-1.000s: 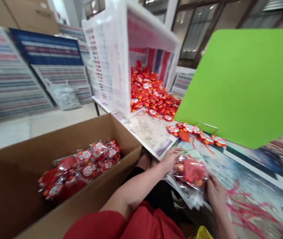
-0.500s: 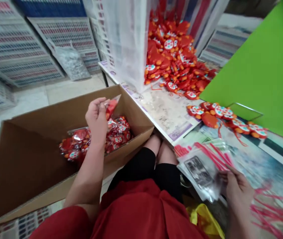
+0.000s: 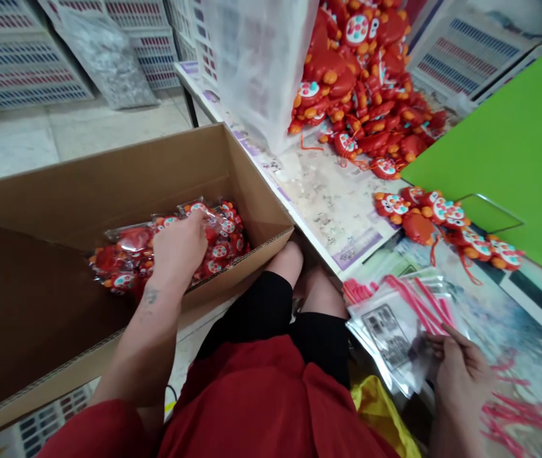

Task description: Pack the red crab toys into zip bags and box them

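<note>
My left hand (image 3: 180, 245) reaches down into the cardboard box (image 3: 109, 172) and rests, fingers curled, on the pile of bagged red toys (image 3: 128, 254) inside. Whether it still grips a bag is hidden. My right hand (image 3: 462, 372) lies at the table's near edge, its fingers pinching the top of a stack of clear zip bags (image 3: 399, 324) with red seal strips. A short row of loose red toys (image 3: 437, 216) lies on the table beyond the bags.
A big heap of red toys (image 3: 361, 83) spills from a tipped white plastic crate (image 3: 256, 57) at the back of the table. A green board (image 3: 514, 146) stands at the right. Striped flat packs (image 3: 18, 70) lean on the floor at the left.
My left hand, which carried a bagged toy from the table to above the box, has dropped onto the pile inside. My right hand stays at the zip bags. The view tilted downward.
</note>
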Demonstrator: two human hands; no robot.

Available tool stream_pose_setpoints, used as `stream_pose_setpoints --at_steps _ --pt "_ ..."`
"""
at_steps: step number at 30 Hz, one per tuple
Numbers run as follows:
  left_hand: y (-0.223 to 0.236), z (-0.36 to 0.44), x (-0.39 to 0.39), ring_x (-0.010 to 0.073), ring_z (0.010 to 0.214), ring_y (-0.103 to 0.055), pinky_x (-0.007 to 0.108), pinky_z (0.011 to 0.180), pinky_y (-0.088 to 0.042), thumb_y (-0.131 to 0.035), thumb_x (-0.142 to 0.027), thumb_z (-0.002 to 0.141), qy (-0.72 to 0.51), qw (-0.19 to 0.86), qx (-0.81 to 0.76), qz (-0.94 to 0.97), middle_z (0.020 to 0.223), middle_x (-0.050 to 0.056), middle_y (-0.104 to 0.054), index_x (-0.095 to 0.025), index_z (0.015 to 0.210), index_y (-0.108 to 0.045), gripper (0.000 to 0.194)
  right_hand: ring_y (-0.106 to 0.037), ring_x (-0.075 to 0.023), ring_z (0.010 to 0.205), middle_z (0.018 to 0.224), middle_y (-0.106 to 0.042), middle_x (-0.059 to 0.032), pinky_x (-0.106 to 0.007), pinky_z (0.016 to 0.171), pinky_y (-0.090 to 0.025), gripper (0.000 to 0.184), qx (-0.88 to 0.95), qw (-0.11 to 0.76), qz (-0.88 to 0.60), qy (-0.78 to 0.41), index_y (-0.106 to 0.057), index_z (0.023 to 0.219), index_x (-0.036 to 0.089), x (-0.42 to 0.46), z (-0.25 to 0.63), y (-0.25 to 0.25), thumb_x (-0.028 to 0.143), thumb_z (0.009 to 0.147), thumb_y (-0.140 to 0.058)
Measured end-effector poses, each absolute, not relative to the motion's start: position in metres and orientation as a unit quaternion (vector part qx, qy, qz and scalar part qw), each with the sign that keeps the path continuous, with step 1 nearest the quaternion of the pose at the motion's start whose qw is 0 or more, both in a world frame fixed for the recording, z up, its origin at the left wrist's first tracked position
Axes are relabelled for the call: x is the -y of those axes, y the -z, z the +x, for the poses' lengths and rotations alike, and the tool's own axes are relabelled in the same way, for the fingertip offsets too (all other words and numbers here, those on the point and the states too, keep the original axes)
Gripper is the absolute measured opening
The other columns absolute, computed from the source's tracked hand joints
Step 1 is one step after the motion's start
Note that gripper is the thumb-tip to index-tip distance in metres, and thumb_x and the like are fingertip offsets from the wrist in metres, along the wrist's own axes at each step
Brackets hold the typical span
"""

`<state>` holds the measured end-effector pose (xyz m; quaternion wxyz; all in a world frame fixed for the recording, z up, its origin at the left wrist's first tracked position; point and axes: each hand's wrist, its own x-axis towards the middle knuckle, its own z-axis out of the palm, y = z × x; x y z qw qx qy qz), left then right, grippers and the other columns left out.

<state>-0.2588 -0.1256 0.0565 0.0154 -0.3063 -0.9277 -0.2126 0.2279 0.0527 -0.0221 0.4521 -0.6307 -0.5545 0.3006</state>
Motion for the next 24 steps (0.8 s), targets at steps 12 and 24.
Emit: stream_pose_setpoints --at_steps 12,24 --pt "-0.06 -0.255 0.126 0.0345 0.086 -0.068 0.045 0.079 -0.05 -0.04 -0.026 0.092 0.038 -0.012 0.943 -0.329 0.08 0.016 -0.07 -0.018 0.119 -0.064 0.037 -0.061 -0.0167 0.066 0.076 -0.066 -0.0027 -0.029 0.06 -0.047 0.041 0.554 0.435 -0.655 -0.274 -0.068 0.1 0.016 -0.052 0.23 0.022 0.049 0.075 -0.067" --pt "-0.072 -0.251 0.124 0.0332 0.09 -0.07 0.041 0.077 -0.052 -0.03 -0.022 0.095 -0.058 -0.053 0.943 -0.322 0.094 0.019 -0.072 -0.016 0.135 -0.052 0.046 -0.06 -0.0183 0.064 0.078 -0.068 -0.0038 -0.031 0.06 -0.046 0.042 0.566 0.428 -0.643 -0.286 -0.068 0.099 0.017 -0.059 0.24 0.033 0.051 0.075 -0.066"
